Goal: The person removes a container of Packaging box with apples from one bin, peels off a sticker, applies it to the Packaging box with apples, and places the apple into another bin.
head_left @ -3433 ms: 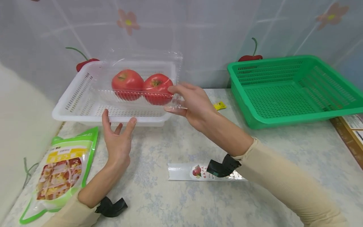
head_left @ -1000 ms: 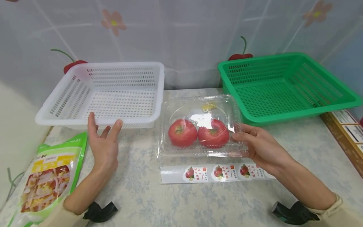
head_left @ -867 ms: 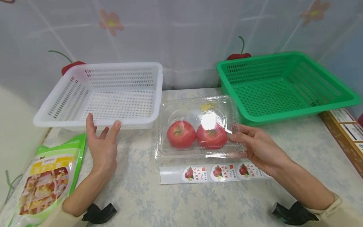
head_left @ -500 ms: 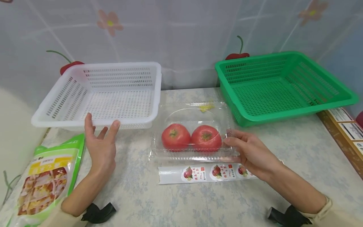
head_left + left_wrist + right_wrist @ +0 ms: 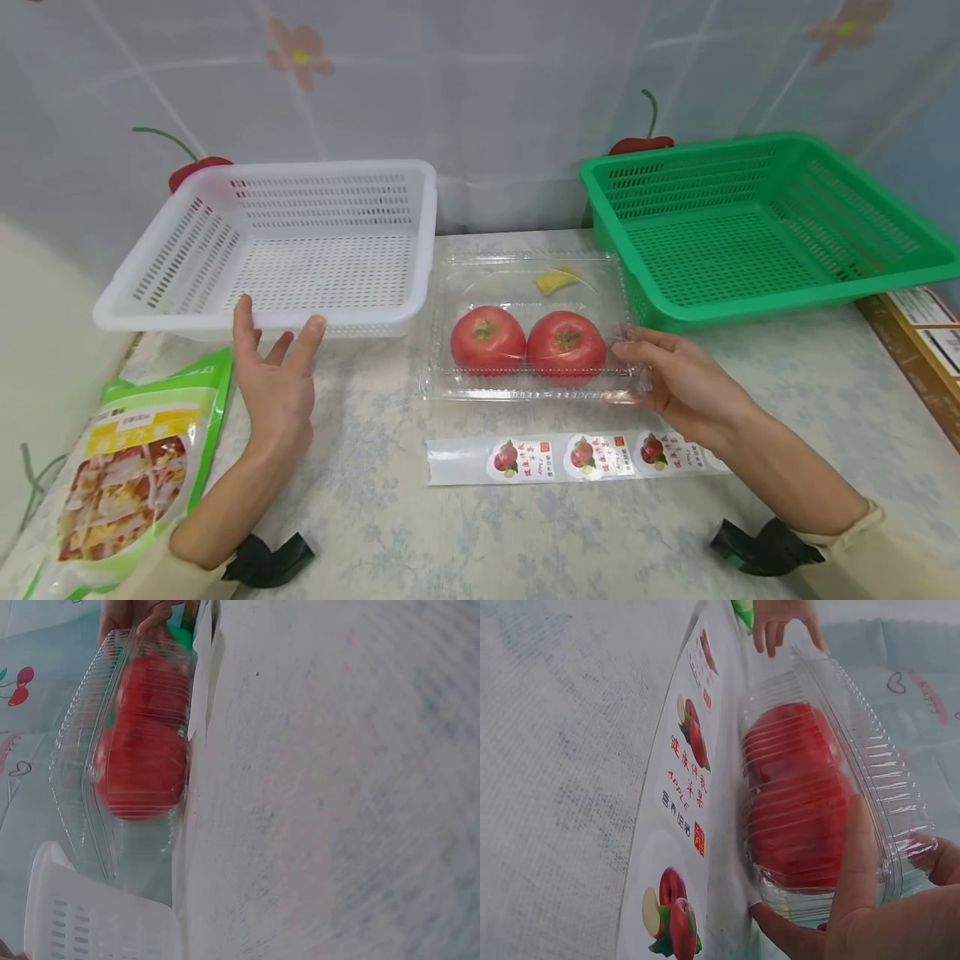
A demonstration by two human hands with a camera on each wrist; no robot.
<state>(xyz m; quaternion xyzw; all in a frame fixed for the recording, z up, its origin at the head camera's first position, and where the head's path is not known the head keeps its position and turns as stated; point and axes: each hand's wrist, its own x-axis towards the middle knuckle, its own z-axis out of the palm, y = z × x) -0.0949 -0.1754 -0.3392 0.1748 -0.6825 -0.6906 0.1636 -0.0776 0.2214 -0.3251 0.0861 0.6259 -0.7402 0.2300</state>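
A clear plastic clamshell box (image 5: 450,388) with two red apples (image 5: 488,341) inside stands behind the sticker strip (image 5: 525,460) in the head view. My right hand (image 5: 693,387) grips the box by its right edge, thumb on the near side. In the right wrist view the lid lies down over the apples (image 5: 799,795), and my fingers reach under the base. My left hand (image 5: 276,383) is spread at the front rim of the white basket (image 5: 352,321), thumb and forefinger touching it. In the left wrist view that basket's wall (image 5: 105,922) fills the lower left.
A green basket (image 5: 750,307) stands at the back right, close beside the box. On the left lies a green-edged food bag (image 5: 131,475). A small yellow packet (image 5: 557,281) shows through the lid. A printed curtain (image 5: 510,125) hangs behind.
My right hand has brought the box of apples from above the white basket down to the right, behind the stickers. Lately it has shifted slightly farther back. My left hand stays at the rim.
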